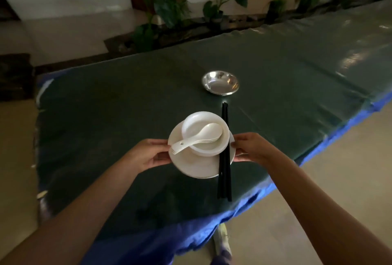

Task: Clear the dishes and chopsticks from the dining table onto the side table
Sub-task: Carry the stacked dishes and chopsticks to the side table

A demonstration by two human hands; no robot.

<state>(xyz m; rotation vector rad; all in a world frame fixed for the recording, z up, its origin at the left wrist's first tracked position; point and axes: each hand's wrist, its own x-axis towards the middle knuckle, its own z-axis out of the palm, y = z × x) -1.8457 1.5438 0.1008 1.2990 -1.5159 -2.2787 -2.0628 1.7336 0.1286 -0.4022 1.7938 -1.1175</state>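
Note:
A stack of white plates [197, 166] carries stacked white bowls [200, 131], with several nested white spoons [199, 136] lying in the top bowl. Black chopsticks [224, 152] lie across the stack's right side, their ends sticking out front and back. My left hand [151, 154] grips the plates' left rim and my right hand [251, 148] grips the right rim. I cannot tell if the stack rests on the green-covered table [127, 99] or hangs just above it. A small steel dish [220, 83] sits on the table farther back.
The table has a dark green cover over a blue cloth [254, 201] that hangs at its near edge. Potted plants [161, 10] line the floor behind the table's far edge. A tiled floor [328, 180] lies to the right. My shoe [221, 241] shows below.

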